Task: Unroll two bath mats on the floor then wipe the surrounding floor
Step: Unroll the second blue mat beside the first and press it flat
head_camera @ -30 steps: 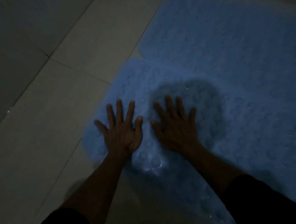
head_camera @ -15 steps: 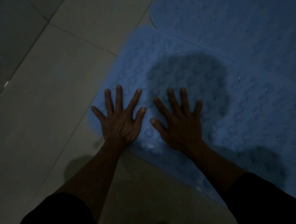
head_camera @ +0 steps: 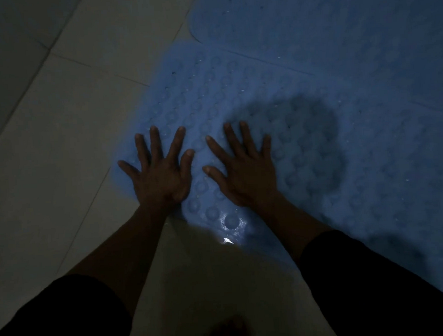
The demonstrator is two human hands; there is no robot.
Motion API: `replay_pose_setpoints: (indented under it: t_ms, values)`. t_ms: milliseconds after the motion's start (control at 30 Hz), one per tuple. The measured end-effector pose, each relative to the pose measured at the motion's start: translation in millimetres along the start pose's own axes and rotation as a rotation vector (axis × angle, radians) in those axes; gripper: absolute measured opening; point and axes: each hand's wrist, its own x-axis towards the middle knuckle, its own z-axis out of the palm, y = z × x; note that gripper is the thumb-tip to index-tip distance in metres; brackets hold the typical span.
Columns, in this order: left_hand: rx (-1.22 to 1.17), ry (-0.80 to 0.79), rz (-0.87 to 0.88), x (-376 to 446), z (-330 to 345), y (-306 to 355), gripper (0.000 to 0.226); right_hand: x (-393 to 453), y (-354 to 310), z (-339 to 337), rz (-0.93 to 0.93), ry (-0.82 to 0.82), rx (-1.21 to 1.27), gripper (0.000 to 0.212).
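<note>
Left hand [head_camera: 157, 174] and right hand [head_camera: 243, 172] press flat, fingers spread straight, gripping nothing, on the near blue mat [head_camera: 317, 147]; the 2nd mat [head_camera: 323, 26] lies beyond the fingertips.

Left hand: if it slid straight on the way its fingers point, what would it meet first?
The left hand, flat on the near mat, would probably cross more of that mat, then reach the edge of the second mat beyond; depth is unclear.
</note>
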Motion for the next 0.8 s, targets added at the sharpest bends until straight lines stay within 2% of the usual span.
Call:
replay_pose_setpoints:
  t_ms: [133, 267, 467, 567, 800]
  values:
    - [-0.079, -0.003, -0.047, -16.1, 8.3, 31.3, 0.062, -36.8, 13.1, -9.5, 0.034, 0.003, 0.009, 0.058]
    - [-0.021, 0.002, 0.194, -60.4, 34.8, 99.3, 0.064, -108.0, 62.5, -25.6, 0.172, -0.038, -0.044, 0.06]
    - [0.075, -0.008, 0.439, -115.9, 67.2, 182.9, 0.065, -200.5, 153.4, -53.9, 0.513, -0.044, -0.068, 0.068]
    - [0.106, -0.001, 0.443, -122.3, 75.8, 202.8, 0.065, -221.1, 175.1, -57.0, 0.551, -0.068, -0.049, 0.069]
    - [0.132, -0.041, 0.37, -122.9, 75.7, 209.8, 0.061, -223.2, 172.7, -51.6, 0.56, 0.037, -0.041, 0.065]
